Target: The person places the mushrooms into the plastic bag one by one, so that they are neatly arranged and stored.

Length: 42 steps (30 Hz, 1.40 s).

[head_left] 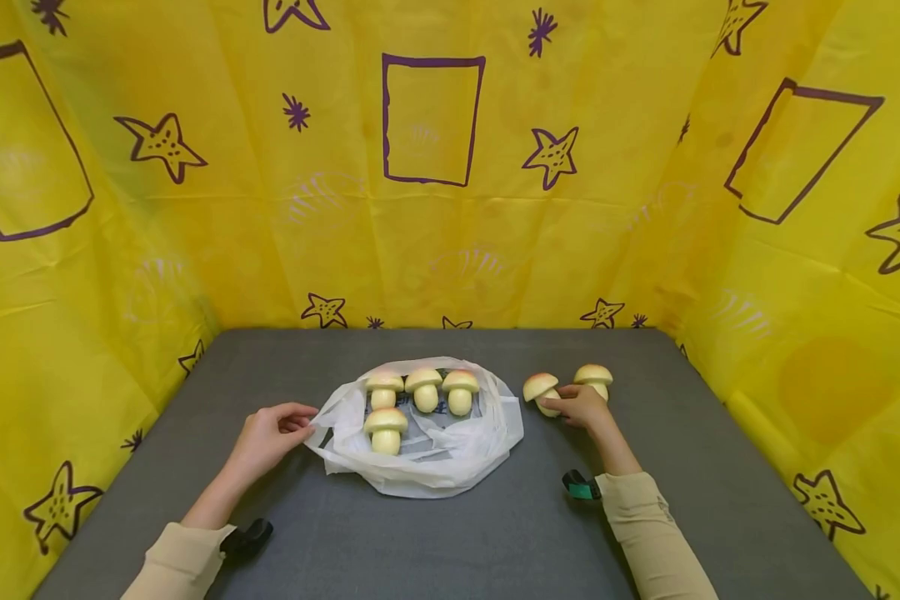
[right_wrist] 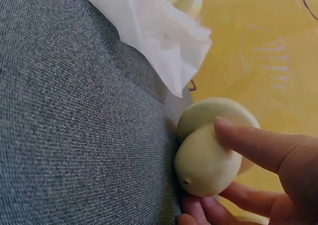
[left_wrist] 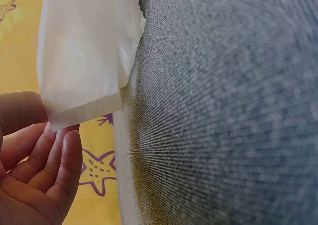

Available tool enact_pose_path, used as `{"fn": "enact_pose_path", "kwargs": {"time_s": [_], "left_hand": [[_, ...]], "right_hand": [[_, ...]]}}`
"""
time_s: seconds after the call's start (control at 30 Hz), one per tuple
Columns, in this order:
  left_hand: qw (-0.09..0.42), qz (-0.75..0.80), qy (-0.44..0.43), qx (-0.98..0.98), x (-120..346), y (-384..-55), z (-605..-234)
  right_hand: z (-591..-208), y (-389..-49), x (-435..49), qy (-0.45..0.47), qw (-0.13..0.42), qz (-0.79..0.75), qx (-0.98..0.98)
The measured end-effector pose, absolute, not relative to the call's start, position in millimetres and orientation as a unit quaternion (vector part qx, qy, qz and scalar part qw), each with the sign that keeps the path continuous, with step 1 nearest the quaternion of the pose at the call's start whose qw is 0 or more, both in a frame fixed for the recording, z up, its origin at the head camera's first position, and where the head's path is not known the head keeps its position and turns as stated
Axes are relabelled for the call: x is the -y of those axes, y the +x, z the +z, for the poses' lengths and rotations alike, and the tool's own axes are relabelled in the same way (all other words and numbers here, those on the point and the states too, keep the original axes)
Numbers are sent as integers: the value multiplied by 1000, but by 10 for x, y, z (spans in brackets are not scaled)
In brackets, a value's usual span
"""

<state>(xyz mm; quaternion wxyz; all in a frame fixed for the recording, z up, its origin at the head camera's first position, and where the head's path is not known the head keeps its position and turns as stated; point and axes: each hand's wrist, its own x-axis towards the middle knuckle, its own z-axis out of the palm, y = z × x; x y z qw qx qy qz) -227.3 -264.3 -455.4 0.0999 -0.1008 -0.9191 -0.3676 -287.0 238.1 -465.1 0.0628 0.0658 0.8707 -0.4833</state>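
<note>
A white plastic bag [head_left: 435, 475] lies spread open on the grey table, with several toy mushrooms [head_left: 386, 431] inside it. My left hand [head_left: 270, 437] pinches the bag's left edge; the left wrist view shows the white plastic [left_wrist: 82, 61] between thumb and fingers [left_wrist: 69, 155]. To the right of the bag, my right hand [head_left: 585, 408] grips a toy mushroom [head_left: 542, 388] by its stem. In the right wrist view the thumb presses on the pale stem [right_wrist: 206, 160], close to the table. Another toy mushroom [head_left: 594, 377] stands just behind the right hand.
The dark grey table [head_left: 420, 550] is enclosed by yellow cloth [head_left: 435, 225] printed with purple stars and frames, at the back and both sides. Black wrist bands [head_left: 247, 540] sit on both forearms, the right one [head_left: 581, 486] with a green part.
</note>
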Motion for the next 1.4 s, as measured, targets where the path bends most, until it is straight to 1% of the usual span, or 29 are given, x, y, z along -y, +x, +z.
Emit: {"fn": "enact_pose_path", "kwargs": {"time_s": [0.03,0.2,0.43,0.9,1.4], "left_hand": [[101,-368,-101,919,2643,-2278,-4552],[103,-365,-104,919,2648,-2302,-4552],[103,-365,-104,919,2648,-2307,-4553],[95,-362,-100,922,2634,-2296,-4525],[84,-362,-91,924,2642,-2299,-4543]], "right_hand": [[-4607,-2851,-2349,80,72,-473,-874],[-4569,-2843,-2339,76,73,-473,-875],[-4576,-2831,-2340,88,78,-476,-871],[-4561,-2817,-2348,86,83,-494,-861],[-4576,-2813,-2349,91,71,-484,-868]]}}
